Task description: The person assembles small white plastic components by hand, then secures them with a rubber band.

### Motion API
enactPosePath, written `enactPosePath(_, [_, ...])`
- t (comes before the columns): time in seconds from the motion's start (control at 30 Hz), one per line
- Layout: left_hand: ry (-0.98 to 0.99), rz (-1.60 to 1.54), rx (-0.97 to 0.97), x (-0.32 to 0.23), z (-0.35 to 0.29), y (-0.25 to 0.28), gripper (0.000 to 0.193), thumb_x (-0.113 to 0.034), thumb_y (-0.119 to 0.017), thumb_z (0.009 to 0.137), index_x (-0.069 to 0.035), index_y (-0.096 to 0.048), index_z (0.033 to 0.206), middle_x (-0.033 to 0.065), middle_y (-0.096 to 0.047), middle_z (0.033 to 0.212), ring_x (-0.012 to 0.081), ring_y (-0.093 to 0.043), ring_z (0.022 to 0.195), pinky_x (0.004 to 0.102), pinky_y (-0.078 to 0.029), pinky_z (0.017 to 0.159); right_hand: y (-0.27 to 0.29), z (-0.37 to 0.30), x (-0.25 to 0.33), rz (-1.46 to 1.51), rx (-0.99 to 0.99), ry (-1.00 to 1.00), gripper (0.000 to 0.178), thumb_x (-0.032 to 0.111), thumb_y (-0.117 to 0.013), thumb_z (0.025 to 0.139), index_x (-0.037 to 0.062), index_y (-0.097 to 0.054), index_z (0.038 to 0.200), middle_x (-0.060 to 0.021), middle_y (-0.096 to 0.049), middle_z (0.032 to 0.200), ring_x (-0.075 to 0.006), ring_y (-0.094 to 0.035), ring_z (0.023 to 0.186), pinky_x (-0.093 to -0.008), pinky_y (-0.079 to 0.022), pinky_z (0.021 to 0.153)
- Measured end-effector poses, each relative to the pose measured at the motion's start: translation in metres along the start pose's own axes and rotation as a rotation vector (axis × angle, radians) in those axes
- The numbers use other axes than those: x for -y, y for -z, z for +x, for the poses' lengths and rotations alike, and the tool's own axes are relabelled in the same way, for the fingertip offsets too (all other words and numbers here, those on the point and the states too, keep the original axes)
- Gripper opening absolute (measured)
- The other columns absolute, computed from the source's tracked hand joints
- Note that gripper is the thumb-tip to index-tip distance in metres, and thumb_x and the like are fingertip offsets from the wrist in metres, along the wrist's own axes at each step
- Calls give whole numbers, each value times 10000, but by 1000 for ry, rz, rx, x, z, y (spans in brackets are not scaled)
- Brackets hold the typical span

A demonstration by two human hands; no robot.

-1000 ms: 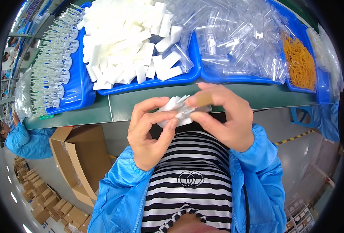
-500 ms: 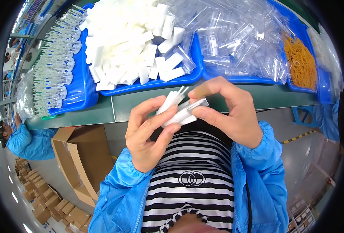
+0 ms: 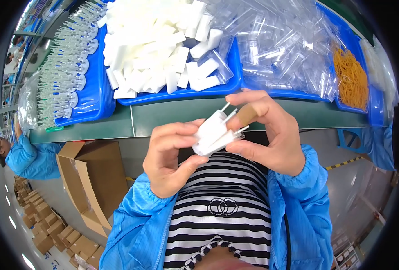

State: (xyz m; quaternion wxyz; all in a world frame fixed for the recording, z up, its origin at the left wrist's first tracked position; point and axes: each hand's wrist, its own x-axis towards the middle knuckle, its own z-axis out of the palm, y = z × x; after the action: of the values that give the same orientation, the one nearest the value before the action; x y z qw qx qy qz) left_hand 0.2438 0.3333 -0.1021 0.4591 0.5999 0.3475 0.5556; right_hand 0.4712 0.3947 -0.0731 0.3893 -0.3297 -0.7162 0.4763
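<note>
Green workbench (image 3: 163, 119), both hands (image 3: 170, 155) pinching white plugs (image 3: 213, 135)

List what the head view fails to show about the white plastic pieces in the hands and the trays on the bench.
- White plastic pieces with thin metal pins: their number and lower ends are hidden by the left hand and right hand.
- Blue tray of clear plastic sleeves: single sleeves blur together; the top edge cuts it off.
- Blue tray of white foam blocks: far side cut off by the top edge.
- Orange rubber bands: too small to count.
</note>
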Motion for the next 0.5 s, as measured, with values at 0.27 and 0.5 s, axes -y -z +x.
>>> enactPosePath(0.27, [170, -171, 150, -2, 8, 9, 433, 62, -701, 851, 37, -534, 1249, 211, -413, 1404, 332, -508, 1298, 462, -439, 1092, -2, -14, -6, -37, -5, -41, 272, 83, -831, 732, 93, -713, 976, -37, -688, 1134, -262, -526, 1239, -440, -367, 1085])
enactPosePath(0.5, [203, 68, 198, 1, 8, 6, 325, 55, -709, 855, 30, -619, 1165, 224, -462, 1408, 297, -550, 1263, 402, -493, 1044, -6, -9, -7, -264, 69, 119, 290, 76, -817, 744, 94, -685, 1002, -40, -722, 1099, -282, -561, 1207, -454, -386, 1044])
